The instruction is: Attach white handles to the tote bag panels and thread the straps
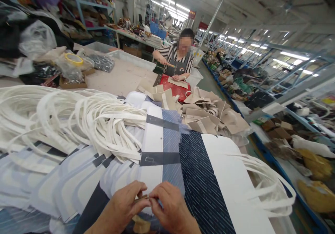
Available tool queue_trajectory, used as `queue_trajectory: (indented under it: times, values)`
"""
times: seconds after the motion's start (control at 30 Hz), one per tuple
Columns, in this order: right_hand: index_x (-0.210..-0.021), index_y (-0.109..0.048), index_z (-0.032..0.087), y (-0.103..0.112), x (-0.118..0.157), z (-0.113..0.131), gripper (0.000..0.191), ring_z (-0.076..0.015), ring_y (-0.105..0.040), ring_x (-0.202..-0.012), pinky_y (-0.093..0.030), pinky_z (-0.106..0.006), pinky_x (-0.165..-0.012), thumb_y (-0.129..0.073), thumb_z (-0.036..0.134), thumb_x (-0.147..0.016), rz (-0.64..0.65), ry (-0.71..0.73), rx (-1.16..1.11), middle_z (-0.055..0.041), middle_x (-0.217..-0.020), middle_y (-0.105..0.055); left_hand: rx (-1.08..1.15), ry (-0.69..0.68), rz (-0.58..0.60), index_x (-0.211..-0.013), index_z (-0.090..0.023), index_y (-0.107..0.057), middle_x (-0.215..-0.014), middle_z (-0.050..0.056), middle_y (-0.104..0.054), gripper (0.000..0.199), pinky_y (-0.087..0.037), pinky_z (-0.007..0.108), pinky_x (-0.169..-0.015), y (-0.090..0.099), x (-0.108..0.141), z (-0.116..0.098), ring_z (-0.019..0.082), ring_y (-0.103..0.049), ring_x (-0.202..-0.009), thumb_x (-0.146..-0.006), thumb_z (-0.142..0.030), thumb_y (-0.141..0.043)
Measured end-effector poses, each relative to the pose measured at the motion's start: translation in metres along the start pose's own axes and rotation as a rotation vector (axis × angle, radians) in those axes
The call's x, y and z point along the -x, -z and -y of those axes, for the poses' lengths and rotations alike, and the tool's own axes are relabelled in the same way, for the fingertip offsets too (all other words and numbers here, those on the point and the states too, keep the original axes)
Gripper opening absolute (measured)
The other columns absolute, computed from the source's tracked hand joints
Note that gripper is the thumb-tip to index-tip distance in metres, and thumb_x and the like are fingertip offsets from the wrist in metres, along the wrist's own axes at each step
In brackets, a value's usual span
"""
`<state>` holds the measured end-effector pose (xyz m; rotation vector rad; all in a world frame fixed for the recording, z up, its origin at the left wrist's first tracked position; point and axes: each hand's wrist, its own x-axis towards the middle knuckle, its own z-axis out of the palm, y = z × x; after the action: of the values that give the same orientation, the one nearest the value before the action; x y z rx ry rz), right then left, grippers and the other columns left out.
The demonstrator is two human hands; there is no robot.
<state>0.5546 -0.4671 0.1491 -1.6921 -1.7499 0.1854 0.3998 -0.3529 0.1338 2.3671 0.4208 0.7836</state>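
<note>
small tan strip (141,198) | pinched, tilted | over striped canvas tote (171,150)

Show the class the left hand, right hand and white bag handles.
left hand (119,206), head view, back of hand
right hand (170,203), head view, back of hand
white bag handles (104,126), head view, bundle's middle

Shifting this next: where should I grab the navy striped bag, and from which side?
Probably the white handles of the navy striped bag, coming in from the right. They loop out past the bag's edge, so a hand can close around them, well away from the tan strip pinched between your left hand and right hand. The flat bag body gives little to grip.
</note>
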Motion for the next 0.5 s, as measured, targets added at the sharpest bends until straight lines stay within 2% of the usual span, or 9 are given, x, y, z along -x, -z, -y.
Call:
queue_trajectory:
  times: [0.13,0.27,0.4,0.5]
  values:
    - [-0.080,-0.060,0.021,-0.017,-0.007,0.002,0.013,-0.0138,-0.057,-0.063,-0.039,-0.026,-0.058,-0.052,0.011,-0.082,-0.076,-0.077,-0.028,0.0006,-0.068,-0.062,0.074,-0.017,0.039,-0.075,-0.023,-0.055,-0.064,-0.004,-0.058,0.034,-0.043,0.017,-0.054,0.004,-0.006,0.006,0.009,-0.061,-0.057,-0.103,-0.035,-0.041]
    - [-0.073,-0.064,0.021,-0.031,-0.022,-0.008,0.013,-0.0118,-0.057,-0.059,-0.041,-0.023,-0.057,-0.054,0.012,-0.077,-0.135,-0.380,-0.207,0.0014,-0.066,-0.063,0.134,0.018,-0.009,-0.076,-0.022,-0.057,-0.065,-0.004,-0.059,0.028,-0.044,0.018,-0.057,0.004,-0.007,0.015,0.010,-0.060,-0.058,-0.101,-0.027,-0.045]
    - [-0.070,-0.066,0.018,-0.034,-0.049,-0.057,0.013,-0.0131,-0.055,-0.057,-0.044,-0.025,-0.057,-0.061,0.029,-0.077,-0.255,-0.778,-0.489,0.0005,-0.061,-0.061,0.226,0.191,0.076,-0.077,-0.023,-0.059,-0.066,-0.004,-0.060,0.024,-0.045,0.018,-0.060,-0.001,-0.002,0.034,0.010,-0.059,-0.059,-0.098,-0.030,-0.050]
    - [-0.077,-0.069,0.015,-0.034,-0.071,-0.105,0.031,-0.0128,-0.055,-0.051,-0.047,-0.026,-0.053,-0.065,0.046,-0.076,-0.289,-0.906,-0.662,0.0000,-0.058,-0.061,0.257,0.411,0.154,-0.075,-0.023,-0.058,-0.066,-0.005,-0.059,0.029,-0.045,0.018,-0.059,-0.010,0.004,0.057,0.011,-0.059,-0.060,-0.097,-0.038,-0.049]
